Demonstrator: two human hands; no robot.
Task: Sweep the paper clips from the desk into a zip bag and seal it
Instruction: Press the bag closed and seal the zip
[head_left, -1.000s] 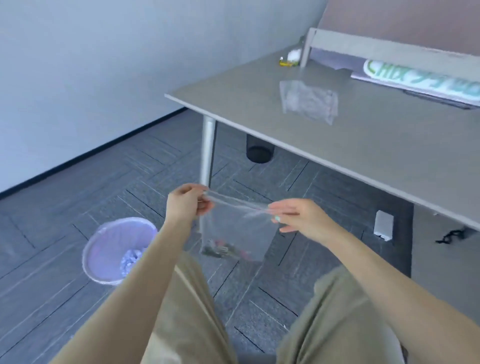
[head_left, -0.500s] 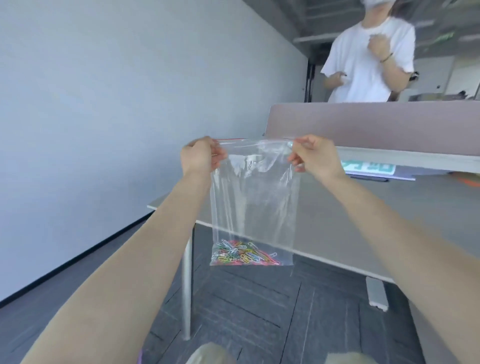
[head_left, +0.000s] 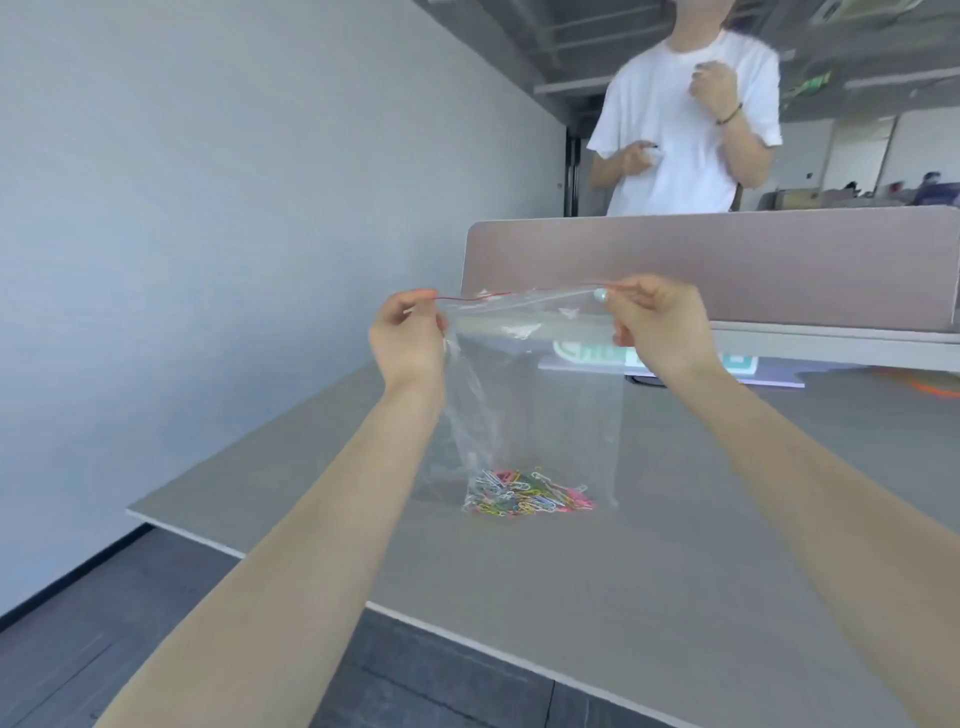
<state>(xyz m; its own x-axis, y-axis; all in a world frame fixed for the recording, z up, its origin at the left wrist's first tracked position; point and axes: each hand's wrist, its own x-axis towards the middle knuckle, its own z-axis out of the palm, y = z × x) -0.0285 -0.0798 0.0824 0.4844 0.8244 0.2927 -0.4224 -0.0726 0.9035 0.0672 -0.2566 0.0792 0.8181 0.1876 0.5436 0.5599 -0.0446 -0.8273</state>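
Since half a second ago the clear zip bag (head_left: 540, 405) has come down: its bottom, which hung in the air in front of the worktop edge, now rests on or just above the grey worktop (head_left: 701, 545), and its left side has crumpled inward. The hands have lowered with it and kept their places at the two top corners.

The left hand (head_left: 408, 338) pinches the left end of the red zip strip, fingers pressed together on it. The right hand (head_left: 657, 325) pinches the right end the same way. The strip runs taut between them, slightly wavy near the left. Whether the seal is fully closed along its length cannot be told.

The coloured paper clips (head_left: 527, 499) lie heaped in the bottom of the bag, right of centre. None show loose on the worktop.

A person in a white shirt stands beyond the partition (head_left: 727, 270).

The step in hand looks like sealing. To do it well, one grip should hold one corner firm while the other runs along the strip, pressing both tracks together end to end. Keeping the bag upright keeps the clips away from the opening.
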